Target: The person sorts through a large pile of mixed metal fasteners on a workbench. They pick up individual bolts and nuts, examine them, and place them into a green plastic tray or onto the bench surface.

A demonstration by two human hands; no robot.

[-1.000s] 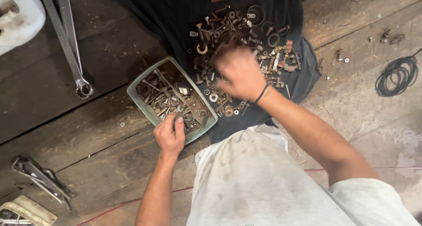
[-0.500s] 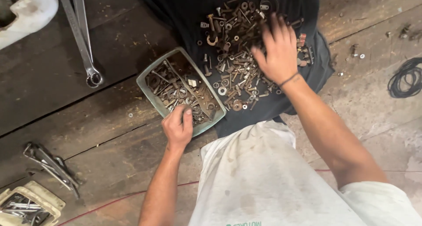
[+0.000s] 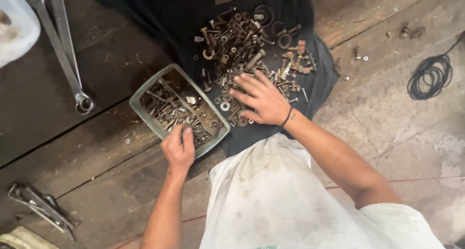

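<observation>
A pale green rectangular tray [image 3: 141, 95], filled with rusty bolts, nuts and small metal parts, sits on the dark wooden floor [image 3: 72, 147] just left of a black cloth [image 3: 164, 16]. The left hand [image 3: 179, 150] grips the tray's near rim, thumb lying over the edge onto the parts inside. The right hand [image 3: 261, 100] lies flat, fingers spread, on the heap of loose hardware [image 3: 247, 41] scattered over the cloth, just right of the tray; the two hands are apart. Long wrenches [image 3: 60, 41] lie to the far left, a coil of black wire [image 3: 430, 77] to the far right.
</observation>
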